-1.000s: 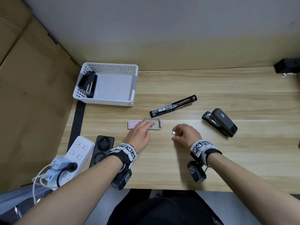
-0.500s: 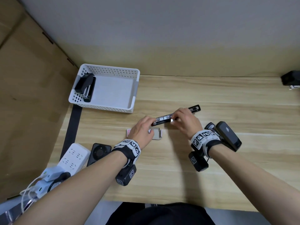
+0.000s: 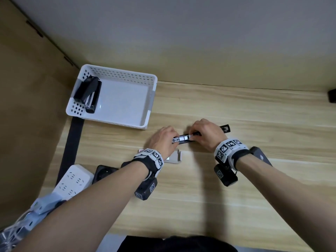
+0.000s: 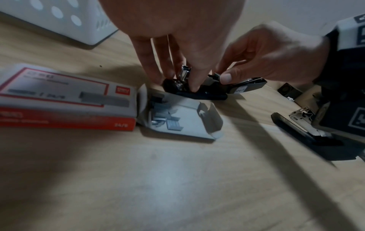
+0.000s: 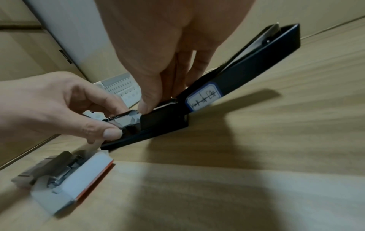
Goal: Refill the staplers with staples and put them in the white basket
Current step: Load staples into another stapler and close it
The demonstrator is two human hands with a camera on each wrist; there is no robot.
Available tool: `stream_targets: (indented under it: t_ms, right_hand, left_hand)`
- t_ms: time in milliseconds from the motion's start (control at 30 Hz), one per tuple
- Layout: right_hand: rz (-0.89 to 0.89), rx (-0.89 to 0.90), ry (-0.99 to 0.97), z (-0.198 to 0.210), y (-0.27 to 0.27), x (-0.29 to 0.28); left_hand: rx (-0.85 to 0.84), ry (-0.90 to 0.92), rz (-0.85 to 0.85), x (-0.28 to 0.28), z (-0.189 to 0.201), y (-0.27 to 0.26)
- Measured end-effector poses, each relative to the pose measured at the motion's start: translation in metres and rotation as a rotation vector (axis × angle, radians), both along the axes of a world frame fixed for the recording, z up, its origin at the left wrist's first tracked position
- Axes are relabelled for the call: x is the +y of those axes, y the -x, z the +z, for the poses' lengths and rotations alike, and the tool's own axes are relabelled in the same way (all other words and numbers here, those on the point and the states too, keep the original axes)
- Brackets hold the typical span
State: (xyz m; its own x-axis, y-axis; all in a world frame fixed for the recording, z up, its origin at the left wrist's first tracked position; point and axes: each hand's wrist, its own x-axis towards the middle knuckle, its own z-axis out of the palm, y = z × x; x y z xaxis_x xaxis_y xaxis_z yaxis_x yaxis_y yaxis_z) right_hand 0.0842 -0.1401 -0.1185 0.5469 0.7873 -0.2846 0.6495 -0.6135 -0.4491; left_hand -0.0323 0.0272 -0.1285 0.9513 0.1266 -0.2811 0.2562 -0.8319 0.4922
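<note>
I see a light wood-grain bench (image 3: 236, 188) against a pale wall. At its far left corner sits a white perforated basket (image 3: 116, 74). Near the middle lies a black stapler opened out flat (image 3: 183, 140), its base on the wood. Just nearer to me is a red-and-white staple box (image 4: 65, 100) with its inner tray (image 4: 189, 125) slid out, loose staple strips inside. To the right lies a second black stapler (image 3: 261, 157), partly hidden. Along the near left edge are a white power strip (image 3: 72, 180) and a small black device (image 3: 103, 173). A black object (image 3: 332, 95) sits at the far right edge.
</note>
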Motion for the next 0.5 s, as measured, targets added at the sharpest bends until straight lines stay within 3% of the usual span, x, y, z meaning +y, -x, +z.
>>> stream_targets:
  t_ms: [500]
  right_hand:
    - [-0.004, -0.004, 0.026, 0.0008, 0.0014, 0.0019]
  left_hand:
    - [0.000, 0.029, 0.021, 0.0040, -0.0034, -0.0016]
